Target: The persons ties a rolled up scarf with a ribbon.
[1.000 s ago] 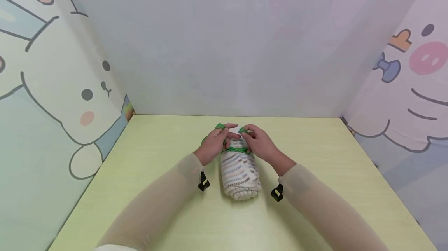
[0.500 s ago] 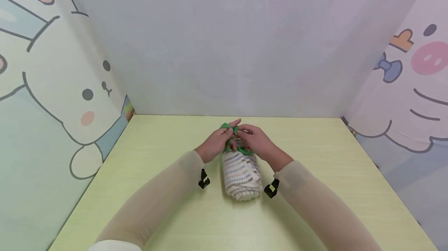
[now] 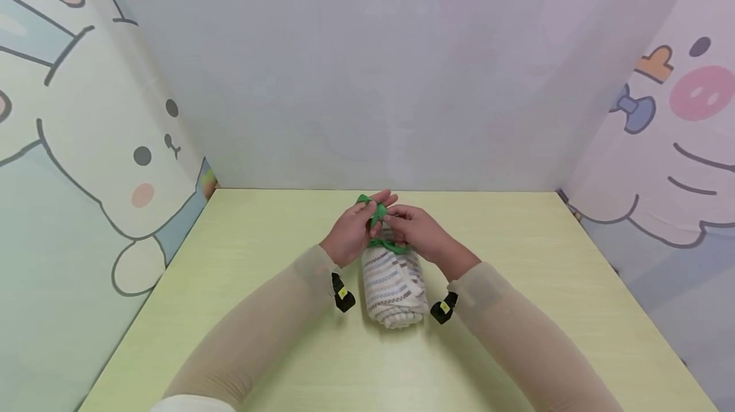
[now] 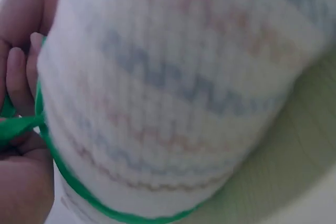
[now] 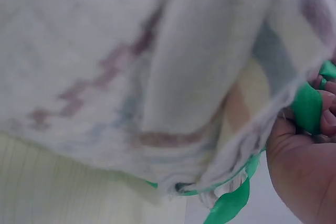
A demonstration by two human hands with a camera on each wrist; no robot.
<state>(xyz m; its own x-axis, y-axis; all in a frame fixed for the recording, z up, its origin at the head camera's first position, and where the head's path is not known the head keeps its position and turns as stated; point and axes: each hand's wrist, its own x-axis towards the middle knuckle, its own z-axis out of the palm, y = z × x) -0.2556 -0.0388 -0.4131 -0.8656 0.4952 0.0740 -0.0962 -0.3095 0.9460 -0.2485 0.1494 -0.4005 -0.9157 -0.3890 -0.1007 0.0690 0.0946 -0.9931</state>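
Observation:
A rolled towel (image 3: 395,287), white with coloured stripe patterns, lies on the table with its near end toward me. Green ribbon (image 3: 390,246) circles its far part; in the left wrist view the ribbon (image 4: 86,195) runs snugly round the cloth. Above that band, my left hand (image 3: 350,231) pinches a length of ribbon between thumb and fingers, with other fingers extended. Close beside it, my right hand (image 3: 420,233) pinches ribbon too. A wide ribbon loop (image 5: 307,108) shows by the thumb in the right wrist view, and a loose tail hangs below. Fingers partly hide the crossing.
The pale yellow-green table (image 3: 275,348) extends around the towel. A grey-white backdrop (image 3: 390,80) rises at its far edge, with cartoon-printed panels on the left and right. A small black camera mount (image 3: 343,297) sits at the left wrist, another (image 3: 444,308) at the right.
My hands have come together above the towel; the right hand moved left toward the left one. The ribbon pieces, apart a second ago, now meet between the fingers. The towel stays about where it was.

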